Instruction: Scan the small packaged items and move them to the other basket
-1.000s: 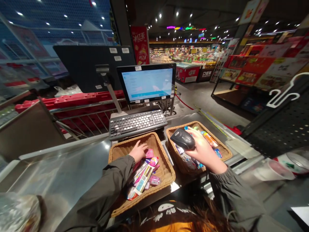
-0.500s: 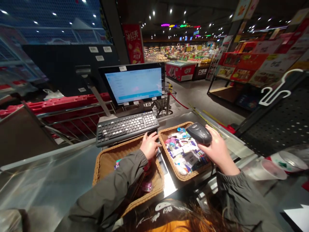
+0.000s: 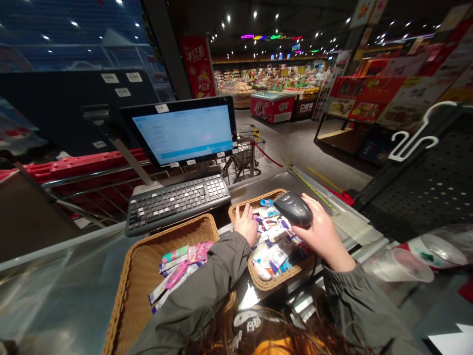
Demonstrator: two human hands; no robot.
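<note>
My right hand (image 3: 322,230) is wrapped round a black handheld barcode scanner (image 3: 293,207), held above the right wicker basket (image 3: 266,284). That basket is filled with small packaged goods (image 3: 271,246), mostly white, blue and purple. My left hand (image 3: 247,225) is at the left side of the same basket, over the goods, with its fingers stretched out and apart. Nothing shows in its grasp, though its palm side is hidden. In the left wicker basket (image 3: 127,276) lie several slim packets (image 3: 175,255) and a pink item (image 3: 177,275), partly covered by my left sleeve.
A black keyboard (image 3: 177,201) sits behind the left basket, with a lit monitor (image 3: 184,132) beyond it. Clear plastic cups (image 3: 406,265) stand at the right. White hooks (image 3: 417,140) hang on a black perforated panel (image 3: 424,192). A metal counter (image 3: 70,281) extends left.
My left hand has moved right, from between the baskets to over the goods in the right basket. The left basket's packets are more exposed. My right hand still holds the scanner.
</note>
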